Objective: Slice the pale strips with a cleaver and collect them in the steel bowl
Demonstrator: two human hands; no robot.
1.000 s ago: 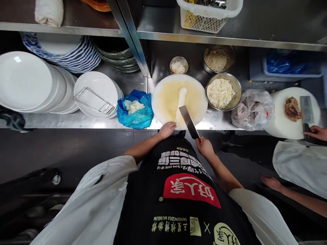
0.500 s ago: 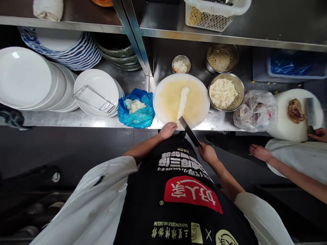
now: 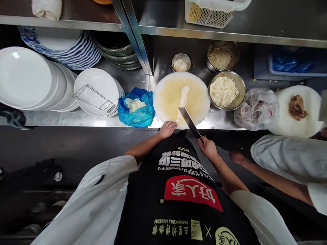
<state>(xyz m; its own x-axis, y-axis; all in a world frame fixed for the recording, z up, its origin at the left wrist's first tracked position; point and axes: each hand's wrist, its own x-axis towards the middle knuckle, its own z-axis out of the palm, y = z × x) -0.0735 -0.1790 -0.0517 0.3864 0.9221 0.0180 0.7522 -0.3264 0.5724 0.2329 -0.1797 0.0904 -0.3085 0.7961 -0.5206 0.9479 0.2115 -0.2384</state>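
Observation:
A long white strip of soft-looking food (image 3: 183,97) lies lengthwise on a round, yellow-stained white cutting board (image 3: 159,90). My right hand (image 3: 208,148) is closed around the handle of a kitchen knife (image 3: 190,122). Its broad blade slants across the near part of the strip and hides some of it. At the board's near edge, my left hand (image 3: 168,129) has its fingers bent together against the strip's near end. Right of the board stands a metal bowl of pale shreds (image 3: 223,91); on the left is a blue plastic bag (image 3: 136,114) holding white lumps.
Plate stacks (image 3: 24,78) and a wire rack (image 3: 94,98) stand left. Behind the board are a small bowl (image 3: 182,63) and another bowl (image 3: 221,57), below a metal shelf edge (image 3: 230,36). At right, a clear bag (image 3: 257,109) sits near a co-worker's arm (image 3: 276,182).
My knife has shifted slightly away from me, showing more of its blade face. My left hand stays in place. The co-worker's arm has moved left, while their cleaver has moved right.

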